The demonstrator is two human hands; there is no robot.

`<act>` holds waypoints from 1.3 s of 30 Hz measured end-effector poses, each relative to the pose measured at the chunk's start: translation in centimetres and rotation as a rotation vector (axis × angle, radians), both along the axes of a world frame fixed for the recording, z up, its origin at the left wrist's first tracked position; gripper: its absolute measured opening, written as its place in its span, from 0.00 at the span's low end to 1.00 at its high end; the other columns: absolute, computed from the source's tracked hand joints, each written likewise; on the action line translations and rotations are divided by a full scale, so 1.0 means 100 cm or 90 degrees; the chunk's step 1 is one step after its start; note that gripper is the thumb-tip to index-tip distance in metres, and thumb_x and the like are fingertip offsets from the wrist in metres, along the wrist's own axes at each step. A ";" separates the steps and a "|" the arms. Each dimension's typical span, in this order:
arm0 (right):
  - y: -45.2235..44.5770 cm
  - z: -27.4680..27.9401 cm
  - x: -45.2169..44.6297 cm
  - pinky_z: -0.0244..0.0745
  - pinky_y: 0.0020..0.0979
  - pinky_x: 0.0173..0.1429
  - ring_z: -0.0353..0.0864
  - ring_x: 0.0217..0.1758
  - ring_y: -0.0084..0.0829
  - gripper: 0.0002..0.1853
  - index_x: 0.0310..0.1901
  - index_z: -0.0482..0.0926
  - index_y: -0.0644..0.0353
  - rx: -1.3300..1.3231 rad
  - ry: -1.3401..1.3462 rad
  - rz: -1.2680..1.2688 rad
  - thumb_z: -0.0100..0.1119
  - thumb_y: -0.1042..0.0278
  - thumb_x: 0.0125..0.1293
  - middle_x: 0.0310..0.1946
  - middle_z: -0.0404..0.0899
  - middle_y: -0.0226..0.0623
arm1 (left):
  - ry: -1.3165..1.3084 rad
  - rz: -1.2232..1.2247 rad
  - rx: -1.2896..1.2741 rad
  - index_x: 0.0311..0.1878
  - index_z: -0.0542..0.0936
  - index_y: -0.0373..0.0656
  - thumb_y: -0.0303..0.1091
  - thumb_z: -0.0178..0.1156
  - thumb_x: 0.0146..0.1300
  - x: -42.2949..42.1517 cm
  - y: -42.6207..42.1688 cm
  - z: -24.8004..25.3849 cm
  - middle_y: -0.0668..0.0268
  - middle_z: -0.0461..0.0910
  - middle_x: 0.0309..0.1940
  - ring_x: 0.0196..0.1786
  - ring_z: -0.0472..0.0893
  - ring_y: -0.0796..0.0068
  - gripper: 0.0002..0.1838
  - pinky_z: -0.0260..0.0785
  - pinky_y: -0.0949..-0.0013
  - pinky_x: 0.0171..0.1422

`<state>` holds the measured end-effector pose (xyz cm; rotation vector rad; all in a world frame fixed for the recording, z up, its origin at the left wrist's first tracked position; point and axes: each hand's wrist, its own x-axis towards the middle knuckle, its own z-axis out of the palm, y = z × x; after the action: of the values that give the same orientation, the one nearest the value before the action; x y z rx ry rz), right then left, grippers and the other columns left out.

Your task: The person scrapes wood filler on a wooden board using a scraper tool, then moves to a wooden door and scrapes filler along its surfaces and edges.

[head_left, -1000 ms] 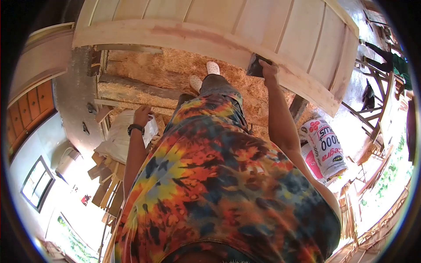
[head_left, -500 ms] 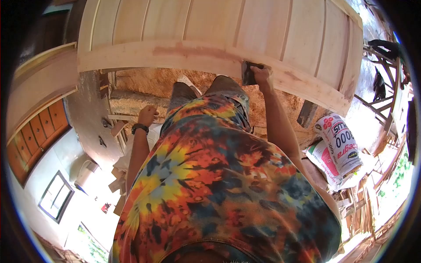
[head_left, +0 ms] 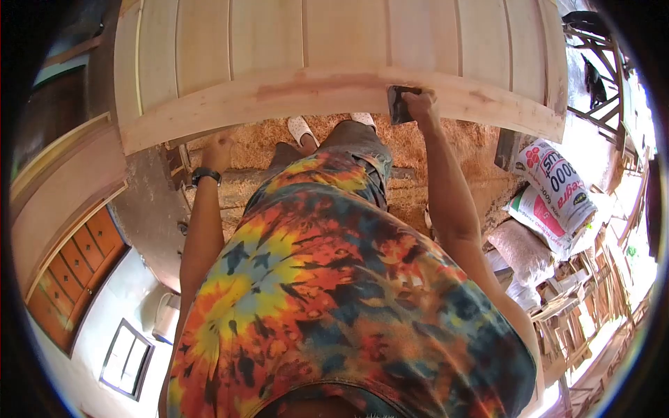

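Note:
My right hand (head_left: 422, 106) is closed round the right side of a dark flat square piece (head_left: 399, 104). Whether it is a scraper or sandpaper I cannot make out. The piece lies against the near rail of a pale wooden panel (head_left: 341, 38) with grooved boards. A reddish-brown smear (head_left: 313, 86) runs along that rail, left of the hand. My left hand (head_left: 218, 152), with a dark watch (head_left: 206, 175) on its wrist, hangs below the panel's near left edge. Its fingers are blurred against the sawdust, and nothing plainly shows in them.
Wood shavings (head_left: 261, 130) cover the ground around my white shoes (head_left: 301, 130). At the right stand printed sacks (head_left: 557, 195), with stacked wood strips (head_left: 578, 299) behind them. Another wooden panel (head_left: 70, 202) leans on the left, near an orange-brown door (head_left: 77, 272).
My left hand has moved left and forward, towards the panel edge. My right hand stays on the rail with the dark piece, slightly shifted. The view has tilted, showing both shoes.

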<state>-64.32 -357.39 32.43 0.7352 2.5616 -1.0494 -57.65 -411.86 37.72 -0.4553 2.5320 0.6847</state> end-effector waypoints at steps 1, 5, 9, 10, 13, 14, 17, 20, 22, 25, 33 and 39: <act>-0.002 -0.002 0.001 0.80 0.47 0.57 0.85 0.53 0.55 0.21 0.49 0.87 0.58 0.005 0.001 -0.002 0.68 0.56 0.56 0.47 0.86 0.53 | 0.001 -0.002 0.005 0.55 0.80 0.33 0.48 0.63 0.67 -0.008 -0.006 -0.003 0.43 0.82 0.52 0.54 0.83 0.54 0.25 0.73 0.54 0.60; -0.028 0.028 0.001 0.80 0.46 0.57 0.86 0.51 0.54 0.21 0.49 0.87 0.58 0.021 0.012 -0.013 0.69 0.56 0.56 0.45 0.87 0.52 | 0.048 -0.087 -0.174 0.66 0.73 0.34 0.50 0.69 0.60 -0.048 -0.026 -0.005 0.41 0.72 0.65 0.68 0.72 0.44 0.37 0.65 0.52 0.72; -0.033 0.006 0.002 0.80 0.44 0.56 0.86 0.50 0.53 0.21 0.49 0.88 0.57 0.048 0.014 0.004 0.69 0.56 0.56 0.45 0.87 0.52 | -0.015 -0.080 -0.281 0.78 0.54 0.34 0.57 0.74 0.52 -0.078 -0.027 -0.001 0.42 0.55 0.77 0.77 0.60 0.40 0.59 0.59 0.48 0.78; -0.032 -0.003 0.003 0.80 0.44 0.56 0.86 0.50 0.53 0.21 0.49 0.88 0.57 0.049 0.012 0.004 0.69 0.56 0.56 0.45 0.87 0.52 | -0.016 -0.080 -0.279 0.78 0.54 0.34 0.57 0.74 0.52 -0.085 -0.026 0.000 0.42 0.55 0.77 0.77 0.60 0.40 0.59 0.59 0.48 0.78; -0.040 -0.009 0.006 0.80 0.44 0.56 0.87 0.50 0.52 0.21 0.48 0.88 0.56 0.022 -0.011 -0.041 0.69 0.54 0.56 0.44 0.87 0.52 | -0.142 -0.094 -0.321 0.80 0.46 0.34 0.62 0.75 0.47 -0.097 -0.039 -0.016 0.43 0.46 0.80 0.80 0.53 0.41 0.68 0.55 0.44 0.80; -0.044 -0.003 0.005 0.80 0.44 0.56 0.87 0.50 0.52 0.21 0.48 0.88 0.56 0.014 -0.011 -0.043 0.69 0.54 0.56 0.44 0.87 0.52 | -0.133 -0.113 -0.301 0.80 0.46 0.34 0.65 0.76 0.45 -0.099 -0.047 -0.021 0.43 0.44 0.80 0.81 0.51 0.42 0.70 0.53 0.42 0.80; -0.055 0.010 0.003 0.80 0.44 0.56 0.87 0.50 0.50 0.21 0.48 0.88 0.57 0.038 -0.010 -0.034 0.69 0.53 0.56 0.44 0.87 0.52 | -0.124 -0.134 -0.276 0.80 0.45 0.35 0.68 0.76 0.42 -0.098 -0.059 -0.035 0.44 0.41 0.81 0.82 0.48 0.43 0.73 0.51 0.40 0.81; -0.071 0.010 0.002 0.80 0.43 0.56 0.87 0.50 0.50 0.20 0.47 0.88 0.57 0.054 -0.014 -0.022 0.69 0.55 0.56 0.44 0.87 0.51 | -0.128 -0.135 -0.283 0.81 0.44 0.36 0.69 0.76 0.41 -0.098 -0.060 -0.041 0.46 0.40 0.82 0.82 0.47 0.44 0.75 0.50 0.40 0.81; -0.080 0.009 0.001 0.80 0.43 0.56 0.87 0.50 0.50 0.20 0.47 0.88 0.58 0.044 -0.018 -0.026 0.69 0.55 0.56 0.44 0.87 0.51 | -0.129 -0.141 -0.291 0.81 0.43 0.36 0.69 0.76 0.41 -0.099 -0.064 -0.048 0.47 0.40 0.82 0.83 0.47 0.45 0.75 0.49 0.39 0.81; -0.099 0.019 0.001 0.80 0.43 0.55 0.87 0.50 0.49 0.20 0.46 0.88 0.58 0.043 -0.014 -0.005 0.69 0.56 0.56 0.44 0.87 0.51 | -0.127 -0.126 -0.285 0.81 0.42 0.37 0.70 0.76 0.41 -0.097 -0.059 -0.043 0.48 0.39 0.83 0.83 0.45 0.47 0.76 0.48 0.39 0.81; -0.131 0.011 0.004 0.81 0.38 0.47 0.89 0.40 0.40 0.17 0.45 0.88 0.64 0.077 0.064 -0.008 0.70 0.63 0.57 0.37 0.88 0.51 | -0.150 -0.114 -0.244 0.81 0.42 0.36 0.68 0.77 0.42 -0.097 -0.049 -0.026 0.46 0.38 0.83 0.84 0.41 0.47 0.75 0.47 0.36 0.81; -0.150 0.034 -0.002 0.81 0.40 0.49 0.89 0.43 0.44 0.20 0.45 0.88 0.64 0.063 0.005 -0.012 0.72 0.58 0.55 0.38 0.88 0.52 | -0.126 -0.115 -0.265 0.80 0.43 0.35 0.67 0.77 0.42 -0.095 -0.046 -0.025 0.44 0.39 0.82 0.84 0.43 0.46 0.74 0.49 0.37 0.80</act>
<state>-64.49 -372.39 35.84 0.7825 2.6344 -0.9392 -67.16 -416.43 35.22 -0.4017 2.4814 0.0387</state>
